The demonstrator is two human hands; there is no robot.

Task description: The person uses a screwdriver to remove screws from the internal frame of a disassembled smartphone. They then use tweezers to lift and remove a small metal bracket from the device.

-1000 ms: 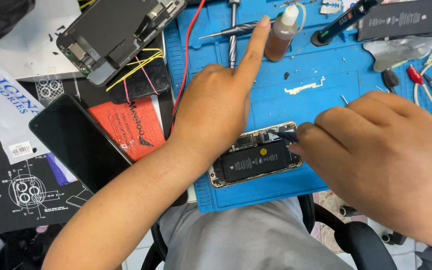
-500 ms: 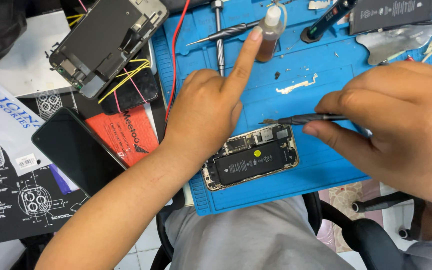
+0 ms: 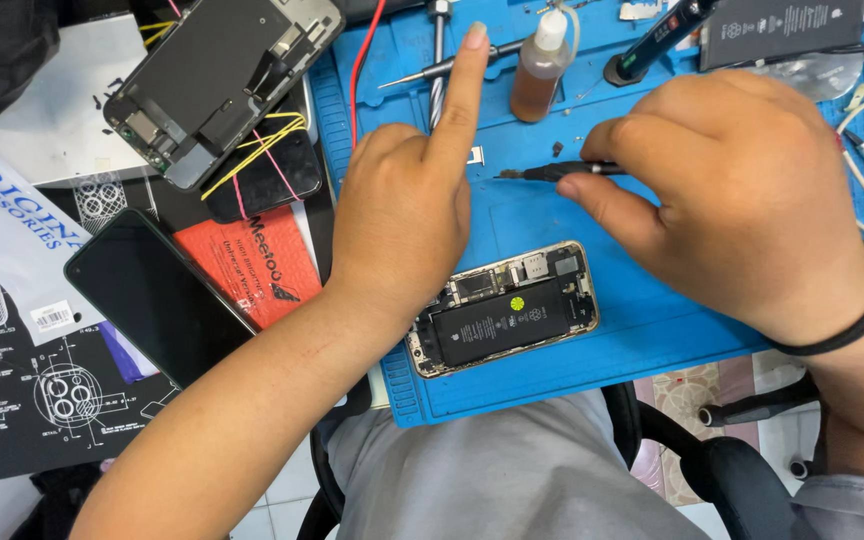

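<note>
Right hand (image 3: 742, 190) pinches dark tweezers (image 3: 552, 171), tip pointing 9 o'clock. Left hand (image 3: 402, 215) (index extended, other fingers curled) rests beside opened phone (image 3: 502, 308) on blue mat (image 3: 652, 330).

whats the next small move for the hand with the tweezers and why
Probably bring the right hand back down toward the opened phone. It holds the dark tweezers up over the blue mat, tip clear of the phone, and whether the tip carries anything is too small to tell. The left hand rests at the phone's top edge, index finger raised.
</note>
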